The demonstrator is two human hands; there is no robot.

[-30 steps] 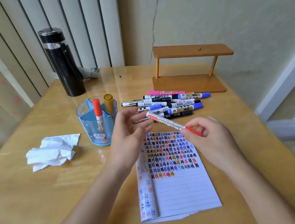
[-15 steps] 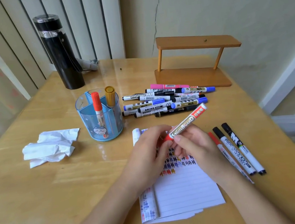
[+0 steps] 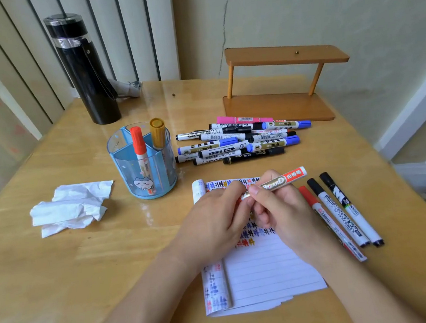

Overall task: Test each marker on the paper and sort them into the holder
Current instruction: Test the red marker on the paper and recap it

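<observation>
Red-labelled marker [image 3: 284, 179] tilted up to the right over far end of paper [image 3: 268, 275], pinched mid-barrel by right grip [image 3: 284, 206], lower end pinched by left grip [image 3: 213, 220]. Compared with a second ago: lower, nearer, both grips drawn together. Holder [image 3: 126, 166] far left on bench [image 3: 59, 274].

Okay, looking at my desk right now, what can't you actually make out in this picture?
Head view throughout.
Tip end of the held marker, covered by the left hand and right hand; capped or not, cannot tell.
Marks on the paper beneath both hands.
Grey object, partly behind the black bottle.
Label print on the marker pile, too small.
</observation>
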